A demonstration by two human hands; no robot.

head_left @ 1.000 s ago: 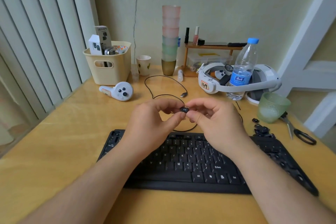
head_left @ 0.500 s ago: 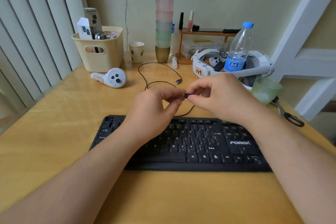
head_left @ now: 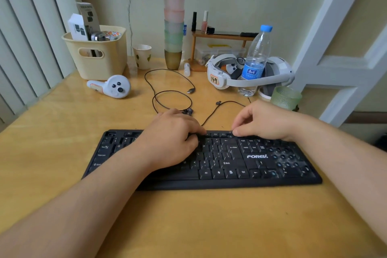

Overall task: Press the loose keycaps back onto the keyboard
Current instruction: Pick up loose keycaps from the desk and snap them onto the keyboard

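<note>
My left hand (head_left: 173, 138) lay fingers-down on the keyboard (head_left: 259, 174) top row. Right hand (head_left: 263, 121) pinched at that row just beside it; keycap hidden, can't tell.

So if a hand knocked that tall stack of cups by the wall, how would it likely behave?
The stack of cups would probably tip easily: it is tall and narrow and stands on one small gold cup. The cups look like thin frosted plastic, so likely light. Once fallen, they might separate and roll across the table.

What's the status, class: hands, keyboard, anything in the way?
Both hands, left hand and right hand, on keyboard top row. Right numpad sockets bare. Black cable near back edge.
</note>
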